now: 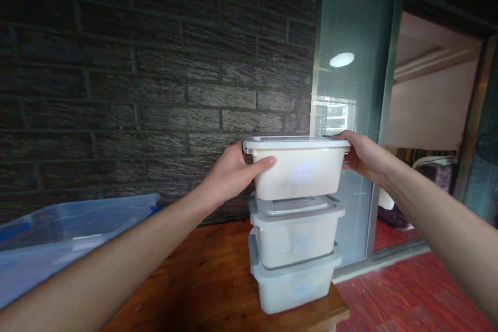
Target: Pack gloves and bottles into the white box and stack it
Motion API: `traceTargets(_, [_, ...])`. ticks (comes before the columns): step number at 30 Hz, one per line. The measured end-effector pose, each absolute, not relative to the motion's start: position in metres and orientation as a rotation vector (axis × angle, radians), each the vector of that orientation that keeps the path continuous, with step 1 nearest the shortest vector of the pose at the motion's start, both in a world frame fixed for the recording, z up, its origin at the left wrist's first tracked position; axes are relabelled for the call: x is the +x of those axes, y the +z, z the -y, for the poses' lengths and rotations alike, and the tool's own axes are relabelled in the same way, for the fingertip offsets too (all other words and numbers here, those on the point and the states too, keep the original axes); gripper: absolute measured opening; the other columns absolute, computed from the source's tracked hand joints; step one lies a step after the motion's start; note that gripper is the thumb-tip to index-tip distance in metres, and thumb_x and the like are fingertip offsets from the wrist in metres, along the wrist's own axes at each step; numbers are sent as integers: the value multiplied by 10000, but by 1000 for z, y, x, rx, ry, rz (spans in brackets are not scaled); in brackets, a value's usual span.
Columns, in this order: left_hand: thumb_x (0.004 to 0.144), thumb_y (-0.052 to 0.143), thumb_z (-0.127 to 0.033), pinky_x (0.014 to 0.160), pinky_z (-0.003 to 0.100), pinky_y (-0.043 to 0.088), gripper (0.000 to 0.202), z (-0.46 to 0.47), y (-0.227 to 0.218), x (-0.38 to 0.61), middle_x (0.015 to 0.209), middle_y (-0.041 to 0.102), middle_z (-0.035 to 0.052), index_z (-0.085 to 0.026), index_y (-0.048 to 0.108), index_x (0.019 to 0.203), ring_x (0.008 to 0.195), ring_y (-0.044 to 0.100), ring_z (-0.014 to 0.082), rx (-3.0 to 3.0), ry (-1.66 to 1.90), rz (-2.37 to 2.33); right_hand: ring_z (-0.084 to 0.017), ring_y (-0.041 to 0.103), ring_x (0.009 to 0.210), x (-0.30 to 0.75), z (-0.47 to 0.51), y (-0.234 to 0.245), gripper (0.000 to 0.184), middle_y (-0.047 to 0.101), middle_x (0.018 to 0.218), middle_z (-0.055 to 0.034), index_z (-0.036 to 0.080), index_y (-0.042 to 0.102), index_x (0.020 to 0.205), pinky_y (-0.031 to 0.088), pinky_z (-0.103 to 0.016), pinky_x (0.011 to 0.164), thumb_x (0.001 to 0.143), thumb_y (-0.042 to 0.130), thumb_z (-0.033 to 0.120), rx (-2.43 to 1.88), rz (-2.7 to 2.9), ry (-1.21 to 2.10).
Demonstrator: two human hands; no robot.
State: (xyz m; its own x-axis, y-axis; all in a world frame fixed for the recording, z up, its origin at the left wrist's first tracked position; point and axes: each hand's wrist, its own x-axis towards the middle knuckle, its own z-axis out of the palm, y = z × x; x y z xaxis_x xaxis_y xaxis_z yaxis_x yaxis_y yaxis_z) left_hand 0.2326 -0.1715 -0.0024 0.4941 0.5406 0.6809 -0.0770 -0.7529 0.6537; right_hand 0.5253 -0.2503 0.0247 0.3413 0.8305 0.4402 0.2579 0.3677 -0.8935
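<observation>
Between my two hands is a white lidded storage box (280, 176) with a pale label on its front. My left hand (237, 168) grips its left end, the thumb pressed against the front wall. At the other end, my right hand (360, 155) is closed round the lid's edge, its fingers partly hidden behind the box. Right below, a second white box (319, 233) with a grey lid sits on a third box (280, 293) at the bottom of the stack. Whether the held box touches the lid beneath it, I cannot tell.
The stack stands near the right edge of a wooden table (210, 270). A clear blue-tinted plastic bin (112, 212) is at the left. Behind rises a dark brick wall (155, 78). To the right are a glass sliding door (350, 93) and a reddish floor (389, 295).
</observation>
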Motion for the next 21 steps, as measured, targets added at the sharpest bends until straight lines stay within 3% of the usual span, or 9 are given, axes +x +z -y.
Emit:
traceTargets(15, [855, 778, -452, 965, 401, 565, 527, 165, -25, 242, 1362, 703, 106, -160, 649, 1274, 1198, 685, 302, 2050, 1184, -442, -154, 617, 709, 542, 238, -8, 131, 676, 740, 9, 215, 683, 790, 526, -213, 582, 827, 666, 340, -1164, 1113, 660])
traceTargets(21, [870, 770, -417, 966, 386, 562, 495, 171, -33, 244, 1355, 707, 100, -155, 638, 1269, 1208, 676, 293, 2017, 1169, -430, -150, 583, 672, 542, 241, -16, 141, 641, 704, 17, 212, 673, 756, 522, -226, 578, 830, 673, 332, -1175, 1102, 664])
